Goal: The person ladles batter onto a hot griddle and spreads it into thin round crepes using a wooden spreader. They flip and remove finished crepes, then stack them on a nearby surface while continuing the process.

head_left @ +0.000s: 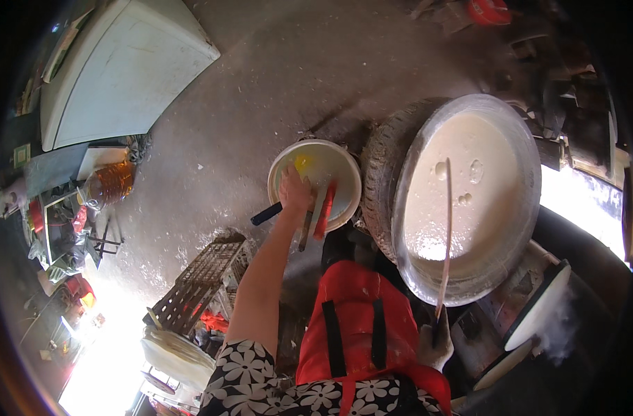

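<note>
My left hand (296, 193) is inside the rim of a round pale bucket (355, 201) on the floor. Its fingers look bent; what they hold, if anything, is hidden. Near the fingertips is a yellow thing (302, 162). A dark handle (266, 213) sticks out over the bucket's left rim. Beside the hand, a red handle (325, 211) and a brownish handle (305, 231) lean on the near rim. My right hand (434, 347), low at the right, is closed around the dark end of a long thin stick (447, 229). The stick reaches over a large metal basin (408, 163) of cream-coloured batter (462, 180).
A tyre (384, 173) stands between bucket and basin. A round white-faced disc (538, 305) is tilted at the right, with whitish steam beside it. To the left are a plastic crate (198, 281) and a stack of pale round sheets (174, 350). A white cabinet (129, 66) occupies the far left.
</note>
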The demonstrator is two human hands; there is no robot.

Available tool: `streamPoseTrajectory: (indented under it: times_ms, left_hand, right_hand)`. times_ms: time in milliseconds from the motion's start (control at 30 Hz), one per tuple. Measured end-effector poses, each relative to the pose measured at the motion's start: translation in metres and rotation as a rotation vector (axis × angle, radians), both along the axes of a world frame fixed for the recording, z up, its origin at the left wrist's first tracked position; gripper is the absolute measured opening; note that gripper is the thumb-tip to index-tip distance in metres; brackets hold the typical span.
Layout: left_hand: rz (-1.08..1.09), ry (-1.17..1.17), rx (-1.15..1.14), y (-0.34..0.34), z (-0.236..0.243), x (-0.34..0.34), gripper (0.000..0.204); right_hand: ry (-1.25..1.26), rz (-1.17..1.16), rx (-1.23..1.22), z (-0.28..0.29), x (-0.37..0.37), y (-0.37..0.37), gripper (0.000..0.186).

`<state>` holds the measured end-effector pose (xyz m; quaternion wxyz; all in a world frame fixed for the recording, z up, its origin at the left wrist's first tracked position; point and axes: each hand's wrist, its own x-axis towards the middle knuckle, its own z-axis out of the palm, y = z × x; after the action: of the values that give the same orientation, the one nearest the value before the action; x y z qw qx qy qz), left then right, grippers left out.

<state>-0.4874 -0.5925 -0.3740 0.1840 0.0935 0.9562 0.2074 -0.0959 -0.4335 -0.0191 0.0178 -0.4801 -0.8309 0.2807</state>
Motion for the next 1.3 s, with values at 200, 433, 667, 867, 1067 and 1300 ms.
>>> streamPoseTrajectory:
  times_ms: [200, 433, 667, 867, 1067, 1300]
  left_hand:
    - [-0.137, -0.139, -0.111, 0.028, -0.012, -0.053, 0.023]
    - [-0.336, 0.102, 0.098, 0.011, 0.023, -0.047, 0.014]
    - [0.173, -0.287, 0.632, -0.068, -0.011, -0.021, 0.015]
    - [-0.234, -0.244, -0.125, -0.049, -0.083, -0.016, 0.037]
    - [-0.247, -0.058, 0.044, 0.026, -0.027, -0.022, 0.072]
    - [-0.871, -0.214, -0.29, 0.067, -0.014, -0.067, 0.079]
  right_hand:
    - [-0.023, -0.051, -0.089, -0.006, -0.013, 0.013, 0.058]
    - [-0.112, -0.133, -0.161, -0.014, 0.011, 0.03, 0.054]
    - [-0.094, -0.084, -0.156, -0.007, 0.013, 0.043, 0.055]
    - [-0.122, -0.065, -0.191, -0.007, 0.001, 0.042, 0.054]
    - [-0.189, -0.127, -0.214, -0.013, 0.016, 0.036, 0.055]
    - [-0.203, -0.085, -0.197, -0.014, 0.013, 0.044, 0.056]
